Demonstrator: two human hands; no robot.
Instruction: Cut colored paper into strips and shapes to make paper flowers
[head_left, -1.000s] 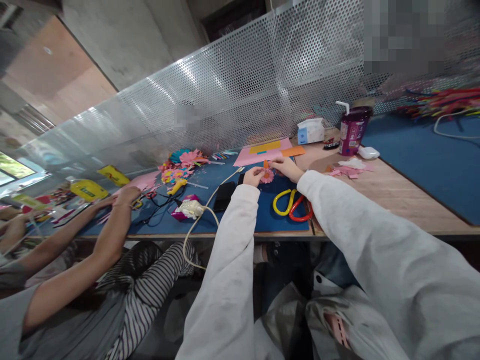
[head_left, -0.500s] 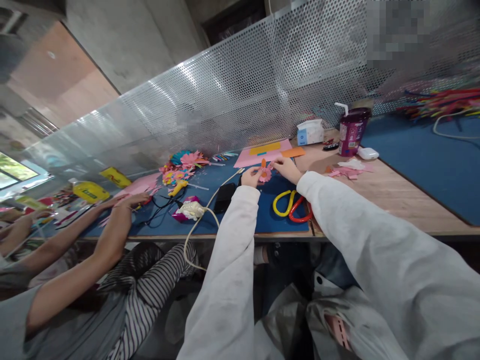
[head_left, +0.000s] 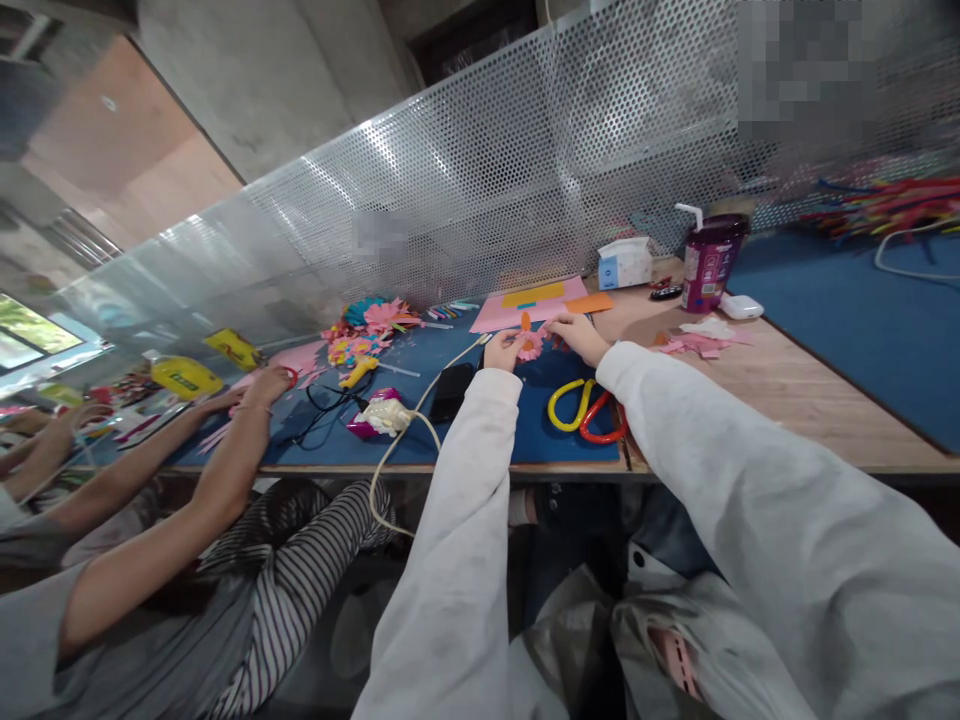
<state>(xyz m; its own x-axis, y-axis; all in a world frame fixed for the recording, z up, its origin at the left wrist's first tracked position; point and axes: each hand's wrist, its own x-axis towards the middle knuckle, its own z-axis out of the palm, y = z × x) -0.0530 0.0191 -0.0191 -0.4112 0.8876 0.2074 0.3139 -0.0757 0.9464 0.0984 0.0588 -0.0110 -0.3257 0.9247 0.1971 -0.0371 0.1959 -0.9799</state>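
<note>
the step in hand looks like working the pink paper flower [head_left: 530,347] over the blue tabletop [head_left: 570,448]: the left hand [head_left: 501,351] pinches it, the right hand [head_left: 576,335] is narrowed at its edge, grip too small to tell. next calls for steady fingertips. the purple cup's [head_left: 708,270] contents are hidden.

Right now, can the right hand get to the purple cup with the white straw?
Probably yes: the purple cup stands further right, with nothing tall in between. But the right hand is busy at the pink flower.
</note>
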